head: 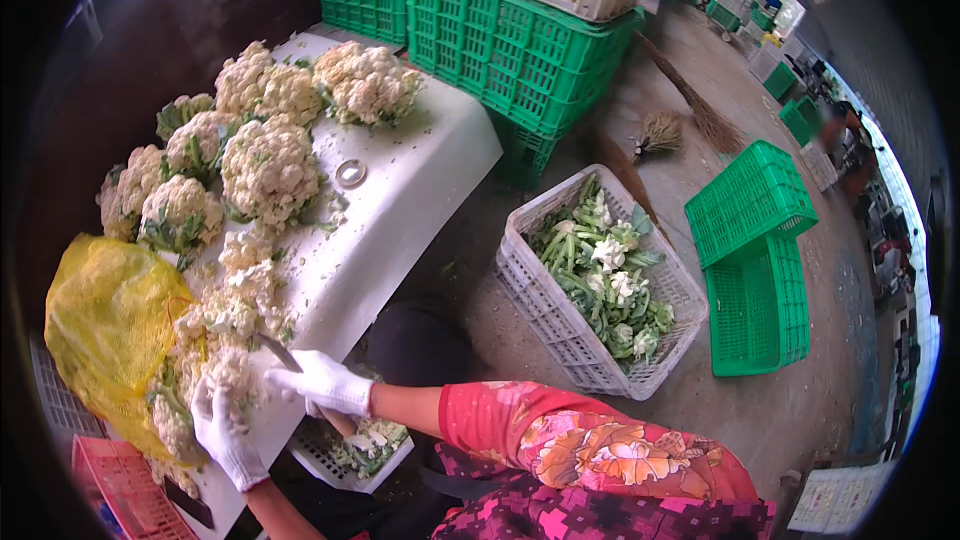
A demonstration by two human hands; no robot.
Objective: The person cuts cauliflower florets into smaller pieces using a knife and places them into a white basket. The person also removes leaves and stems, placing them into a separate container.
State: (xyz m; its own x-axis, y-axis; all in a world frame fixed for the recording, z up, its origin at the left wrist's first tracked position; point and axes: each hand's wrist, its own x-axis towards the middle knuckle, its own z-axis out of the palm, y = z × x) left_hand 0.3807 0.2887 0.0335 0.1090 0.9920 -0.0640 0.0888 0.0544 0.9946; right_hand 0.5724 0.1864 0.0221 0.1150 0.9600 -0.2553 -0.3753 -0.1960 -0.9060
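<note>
My left hand [225, 435], in a white knit glove, grips a piece of cauliflower [234, 375] low over the white table [405, 187]. My right hand [326, 382], gloved the same way, is closed around a knife [279, 351]; its blade points up and left, and its handle sticks out below the fist. Cut florets [251, 292] lie in a heap just beyond both hands. Whole cauliflower heads [270, 169] with some green leaves sit farther up the table. A yellow mesh bag [112, 315] holding cauliflower lies left of the florets.
Below my right hand is a white crate [390, 465] of trimmings. A grey-white crate [600, 379] of leaves and stalks stands on the floor. Green crates [517, 52] are stacked at the table's far end, others [757, 307] at right. A tape roll [351, 173] lies on the table. Brooms [694, 105] lie beyond.
</note>
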